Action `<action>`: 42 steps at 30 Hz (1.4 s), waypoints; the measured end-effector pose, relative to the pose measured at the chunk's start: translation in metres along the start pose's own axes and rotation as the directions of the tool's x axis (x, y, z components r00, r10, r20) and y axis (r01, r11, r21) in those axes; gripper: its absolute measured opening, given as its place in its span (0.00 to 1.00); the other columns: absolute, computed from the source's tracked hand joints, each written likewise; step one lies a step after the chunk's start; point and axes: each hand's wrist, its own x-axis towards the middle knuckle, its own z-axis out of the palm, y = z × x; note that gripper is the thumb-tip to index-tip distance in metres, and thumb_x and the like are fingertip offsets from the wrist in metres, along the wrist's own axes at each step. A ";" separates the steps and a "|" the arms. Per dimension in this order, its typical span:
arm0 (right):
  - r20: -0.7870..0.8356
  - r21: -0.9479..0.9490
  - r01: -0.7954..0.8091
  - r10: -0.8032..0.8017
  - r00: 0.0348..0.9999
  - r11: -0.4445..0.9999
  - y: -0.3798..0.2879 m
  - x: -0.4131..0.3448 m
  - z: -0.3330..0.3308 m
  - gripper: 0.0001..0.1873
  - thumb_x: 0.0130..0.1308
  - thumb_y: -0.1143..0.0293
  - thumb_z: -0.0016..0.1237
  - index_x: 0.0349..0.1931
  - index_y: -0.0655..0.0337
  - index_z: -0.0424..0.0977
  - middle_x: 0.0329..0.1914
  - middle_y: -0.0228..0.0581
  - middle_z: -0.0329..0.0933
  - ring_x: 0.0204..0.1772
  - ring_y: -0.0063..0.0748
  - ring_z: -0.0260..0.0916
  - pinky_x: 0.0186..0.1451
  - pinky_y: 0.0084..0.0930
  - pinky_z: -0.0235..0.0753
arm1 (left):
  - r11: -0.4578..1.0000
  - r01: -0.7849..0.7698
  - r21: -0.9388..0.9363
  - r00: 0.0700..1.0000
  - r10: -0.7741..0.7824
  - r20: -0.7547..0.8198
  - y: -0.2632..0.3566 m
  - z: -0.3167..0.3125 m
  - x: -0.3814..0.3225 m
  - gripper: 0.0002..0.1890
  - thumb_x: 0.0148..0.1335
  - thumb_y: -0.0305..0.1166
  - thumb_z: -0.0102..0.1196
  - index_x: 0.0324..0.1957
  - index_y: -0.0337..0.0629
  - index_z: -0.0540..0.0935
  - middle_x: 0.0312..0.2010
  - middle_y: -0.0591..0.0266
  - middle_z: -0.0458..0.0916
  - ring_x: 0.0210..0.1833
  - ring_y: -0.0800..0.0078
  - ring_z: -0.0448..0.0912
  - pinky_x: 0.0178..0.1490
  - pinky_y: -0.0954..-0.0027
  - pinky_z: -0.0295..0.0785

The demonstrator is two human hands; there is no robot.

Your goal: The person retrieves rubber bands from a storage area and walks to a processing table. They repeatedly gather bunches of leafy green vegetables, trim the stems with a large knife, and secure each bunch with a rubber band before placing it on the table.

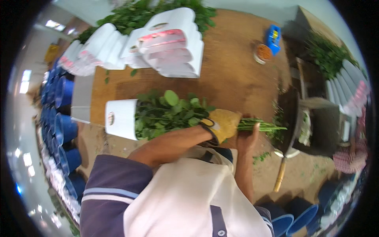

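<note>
A bunch of leafy green stems (174, 111) lies sideways over the near edge of the wooden table, its left end inside a white corrugated wrap (121, 119). My left hand (223, 126), in a yellow glove with a black cuff, is closed around the bunch where the leaves end. Bare stem ends (263, 126) stick out to the right of the glove. My right hand (248, 137), bare, is at these stems with its thumb raised beside them; its fingers are mostly hidden beneath. A long dark blade (293, 121) with a wooden handle (279, 174) stands right of the stem ends.
Several white-wrapped bunches (177, 44) lie at the table's (231, 53) back left. A blue tape dispenser (274, 40) and a tub of rubber bands (263, 53) stand back right. Blue buckets (66, 127) line the floor at left and lower right. A person in checked clothing (351, 158) is far right.
</note>
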 end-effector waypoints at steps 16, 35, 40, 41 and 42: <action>-0.149 -0.134 0.790 -0.800 0.581 0.599 -0.244 -0.148 -0.045 0.18 0.81 0.57 0.38 0.43 0.61 0.77 0.36 0.37 0.80 0.56 0.47 0.77 0.74 0.54 0.69 | 0.988 -0.006 0.155 0.997 -0.005 0.072 0.019 0.004 0.008 0.15 0.63 0.31 0.57 0.51 0.40 0.80 0.34 0.41 0.87 0.40 0.39 0.87 0.45 0.41 0.79; 0.652 -0.408 0.769 -0.433 0.623 0.492 -0.413 0.053 0.176 0.22 0.80 0.61 0.44 0.28 0.69 0.77 0.20 0.36 0.75 0.16 0.17 0.63 0.22 0.19 0.65 | 0.984 -0.107 0.143 0.994 0.111 -0.021 0.155 0.056 0.156 0.13 0.59 0.30 0.57 0.46 0.40 0.81 0.34 0.44 0.87 0.39 0.41 0.86 0.42 0.44 0.79; 0.677 -0.437 0.833 -0.487 0.553 0.338 -0.415 0.063 0.175 0.30 0.79 0.47 0.35 0.26 0.62 0.73 0.22 0.42 0.75 0.22 0.26 0.66 0.24 0.21 0.64 | 0.988 -0.086 0.128 0.993 0.073 0.098 0.148 0.059 0.167 0.16 0.58 0.36 0.60 0.47 0.41 0.84 0.37 0.45 0.89 0.41 0.45 0.88 0.43 0.47 0.81; 0.710 -0.448 0.828 -0.429 0.559 0.339 -0.419 0.061 0.174 0.27 0.80 0.50 0.35 0.29 0.63 0.73 0.23 0.43 0.75 0.21 0.23 0.59 0.24 0.22 0.61 | 0.989 -0.087 0.123 0.984 0.067 0.163 0.148 0.056 0.170 0.20 0.61 0.35 0.60 0.55 0.41 0.83 0.44 0.48 0.90 0.47 0.47 0.88 0.47 0.49 0.82; 0.659 -0.439 0.788 -0.442 0.608 0.431 -0.420 0.062 0.175 0.23 0.80 0.54 0.36 0.31 0.62 0.73 0.25 0.45 0.77 0.21 0.20 0.53 0.25 0.22 0.59 | 0.983 -0.093 0.161 0.983 0.065 0.170 0.153 0.058 0.170 0.26 0.63 0.33 0.59 0.64 0.41 0.80 0.53 0.52 0.89 0.51 0.49 0.88 0.50 0.49 0.82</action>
